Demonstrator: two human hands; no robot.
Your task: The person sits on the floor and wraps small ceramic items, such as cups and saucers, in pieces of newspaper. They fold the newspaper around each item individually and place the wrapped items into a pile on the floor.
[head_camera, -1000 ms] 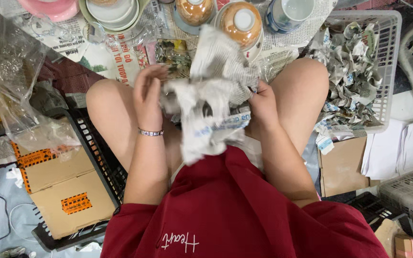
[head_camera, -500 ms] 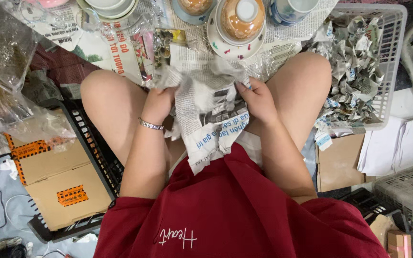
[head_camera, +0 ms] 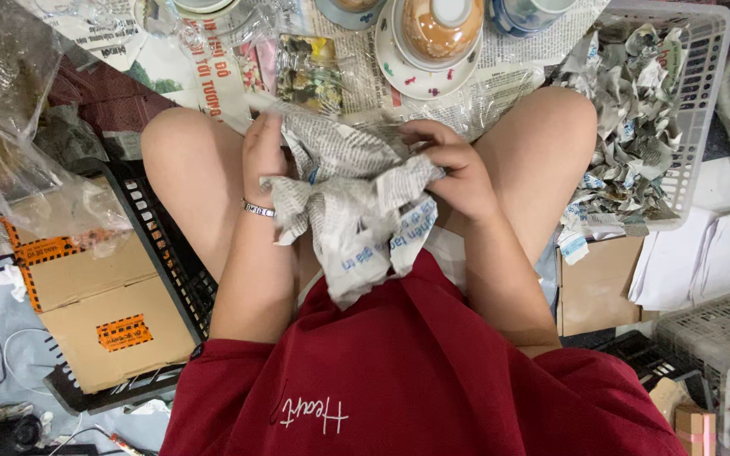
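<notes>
Seen from above, a seated person in a dark red shirt [head_camera: 416,371] holds a crumpled sheet of newspaper [head_camera: 352,198] over the lap, between the bare knees. The left hand [head_camera: 262,160] stands upright along the left edge of the paper, fingers together and curled against it, a thin silver bracelet [head_camera: 258,209] at the wrist. The right hand [head_camera: 454,169] grips the paper's upper right part, fingers bent over a bunched fold and the thumb pressed beneath it. The paper looks wrapped round something, but whatever is inside is hidden, so I cannot tell what it is. The lower end of the sheet hangs down onto the shirt.

Just beyond the knees more newspaper is spread on the floor. On it stands an orange-brown bowl [head_camera: 441,25] turned upside down on a white saucer with small coloured dots [head_camera: 399,74], and a blue-and-white cup [head_camera: 524,13] sits just to its right at the picture's edge. A small clear packet with a flowery print [head_camera: 307,72] lies near the left hand.

To the right of the right knee, a white plastic basket [head_camera: 703,101] is full of crumpled newspaper scraps [head_camera: 627,127]. To the left, a black plastic crate [head_camera: 166,262] holds a cardboard box with orange labels [head_camera: 99,304], and a clear plastic bag [head_camera: 19,127] droops over it
</notes>
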